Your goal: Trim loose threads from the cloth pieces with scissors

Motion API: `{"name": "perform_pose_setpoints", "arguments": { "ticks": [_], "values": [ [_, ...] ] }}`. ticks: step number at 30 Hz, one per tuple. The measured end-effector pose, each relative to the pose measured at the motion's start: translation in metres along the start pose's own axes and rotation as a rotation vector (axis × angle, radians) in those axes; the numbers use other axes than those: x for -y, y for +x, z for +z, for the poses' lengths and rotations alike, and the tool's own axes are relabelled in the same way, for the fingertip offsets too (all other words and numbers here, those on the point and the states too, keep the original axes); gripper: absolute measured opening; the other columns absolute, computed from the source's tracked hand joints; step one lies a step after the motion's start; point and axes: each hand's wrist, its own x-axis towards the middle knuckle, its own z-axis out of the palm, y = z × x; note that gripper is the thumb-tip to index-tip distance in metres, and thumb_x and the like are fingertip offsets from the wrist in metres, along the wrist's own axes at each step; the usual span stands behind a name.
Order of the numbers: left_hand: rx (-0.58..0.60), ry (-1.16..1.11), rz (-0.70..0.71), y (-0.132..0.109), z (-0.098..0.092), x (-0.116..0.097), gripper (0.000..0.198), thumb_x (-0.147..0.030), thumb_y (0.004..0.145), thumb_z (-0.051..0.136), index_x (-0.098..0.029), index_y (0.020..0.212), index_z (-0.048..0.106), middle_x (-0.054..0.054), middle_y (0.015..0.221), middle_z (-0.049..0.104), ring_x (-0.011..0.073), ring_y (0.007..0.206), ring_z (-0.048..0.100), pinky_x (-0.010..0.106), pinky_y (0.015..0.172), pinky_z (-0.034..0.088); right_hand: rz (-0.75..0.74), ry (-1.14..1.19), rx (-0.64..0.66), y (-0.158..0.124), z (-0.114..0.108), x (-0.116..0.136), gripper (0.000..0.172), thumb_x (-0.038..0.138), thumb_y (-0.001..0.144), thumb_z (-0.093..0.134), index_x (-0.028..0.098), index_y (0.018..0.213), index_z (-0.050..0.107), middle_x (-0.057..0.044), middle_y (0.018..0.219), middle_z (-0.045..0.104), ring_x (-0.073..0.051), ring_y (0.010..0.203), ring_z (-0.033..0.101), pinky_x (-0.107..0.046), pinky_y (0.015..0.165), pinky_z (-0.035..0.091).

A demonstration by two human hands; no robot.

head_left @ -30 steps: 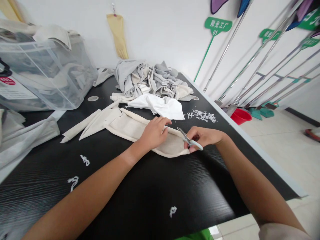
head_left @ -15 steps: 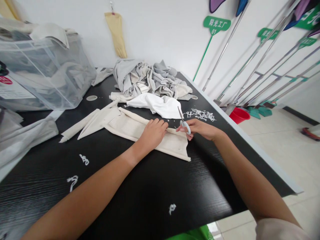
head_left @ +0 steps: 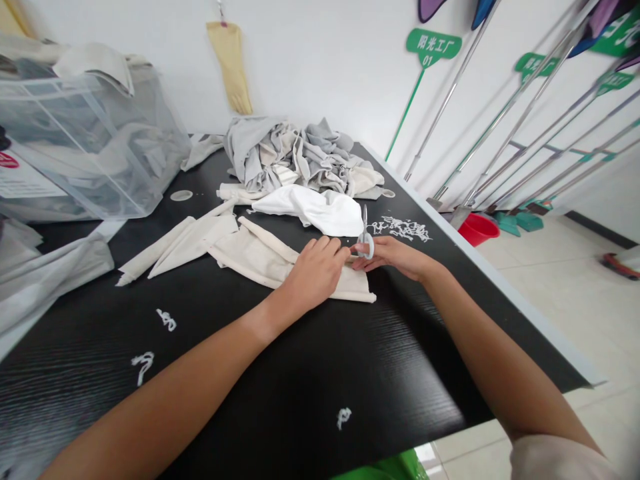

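A cream cloth piece (head_left: 260, 257) with rolled edges lies across the black table (head_left: 300, 380). My left hand (head_left: 320, 270) is closed on its upper edge, toward the right end. Close beside it, my right hand (head_left: 387, 257) holds a small pair of scissors (head_left: 369, 243) with pale grey handles, blades pointing up and away from me. The right fingertips reach the cloth's edge near the left fingers; whether they pinch it too is hard to see. A white cloth (head_left: 310, 207) lies just beyond my hands. More cream fabric (head_left: 193, 243) is spread to the left.
A heap of grey and beige cloths (head_left: 300, 153) sits against the wall. At the left stands a clear plastic bin (head_left: 90, 147) full of cloth. Thread scraps (head_left: 403, 229) are piled right of the scissors. Mop poles and a red bucket (head_left: 479, 229) stand beyond the table's right edge.
My left hand has slid right along the cloth's edge, closer to my right hand. The cloth's right end has lifted or shifted away from me. The scissors now point more upright.
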Motion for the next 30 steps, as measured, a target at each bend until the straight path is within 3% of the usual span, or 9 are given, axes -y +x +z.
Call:
{"name": "perform_pose_setpoints", "arguments": {
  "ticks": [4, 10, 13, 20, 25, 30],
  "values": [
    [0.125, -0.237, 0.108, -0.004, 0.003, -0.007, 0.022, -0.023, 0.104, 0.048, -0.021, 0.113, 0.068, 0.010, 0.116, 0.071, 0.0268, 0.112, 0.064, 0.040, 0.100, 0.048, -0.003, -0.015, -0.016, 0.005, 0.000, -0.004, 0.055, 0.061, 0.091, 0.076, 0.018, 0.126, 0.077, -0.014, 0.109, 0.082, -0.025, 0.100, 0.078, -0.034, 0.091, 0.062],
    [0.273, -0.388, 0.111, -0.011, 0.005, -0.027, 0.028, -0.021, 0.106, 0.044, -0.025, 0.122, 0.066, 0.005, 0.113, 0.077, 0.0233, 0.104, 0.073, 0.036, 0.093, 0.054, -0.067, -0.005, -0.216, 0.011, 0.006, -0.004, 0.050, 0.059, 0.093, 0.074, 0.018, 0.123, 0.079, -0.013, 0.105, 0.083, -0.026, 0.100, 0.078, -0.036, 0.094, 0.060],
    [0.265, -0.295, 0.030, -0.008, 0.004, -0.031, 0.028, -0.023, 0.107, 0.042, -0.023, 0.123, 0.064, 0.006, 0.104, 0.077, 0.0244, 0.094, 0.072, 0.037, 0.085, 0.054, -0.081, 0.004, -0.256, 0.014, 0.009, -0.006, 0.047, 0.057, 0.094, 0.074, 0.019, 0.121, 0.079, -0.012, 0.105, 0.083, -0.027, 0.101, 0.078, -0.038, 0.095, 0.059],
    [0.073, 0.090, -0.108, 0.007, 0.003, -0.017, 0.028, -0.016, 0.102, 0.048, -0.019, 0.127, 0.062, 0.014, 0.122, 0.066, 0.0325, 0.114, 0.057, 0.046, 0.093, 0.047, -0.056, 0.049, -0.306, 0.020, 0.010, -0.010, 0.039, 0.051, 0.093, 0.076, 0.016, 0.111, 0.079, -0.012, 0.097, 0.083, -0.026, 0.094, 0.080, -0.036, 0.090, 0.061],
    [0.084, 0.096, -0.195, 0.018, 0.010, -0.007, 0.030, -0.019, 0.101, 0.053, -0.021, 0.130, 0.061, 0.014, 0.123, 0.066, 0.0341, 0.116, 0.056, 0.049, 0.096, 0.045, -0.065, 0.065, -0.308, 0.019, 0.013, -0.007, 0.040, 0.054, 0.092, 0.076, 0.016, 0.106, 0.077, -0.014, 0.097, 0.083, -0.026, 0.092, 0.080, -0.035, 0.087, 0.062],
    [0.199, 0.008, -0.173, 0.040, 0.024, 0.010, 0.026, -0.024, 0.101, 0.058, -0.020, 0.126, 0.064, 0.013, 0.124, 0.070, 0.0308, 0.114, 0.063, 0.041, 0.093, 0.050, -0.080, 0.066, -0.321, 0.020, 0.013, -0.010, 0.040, 0.054, 0.092, 0.076, 0.017, 0.105, 0.076, -0.013, 0.097, 0.083, -0.024, 0.087, 0.080, -0.032, 0.082, 0.062]
  ]
}}
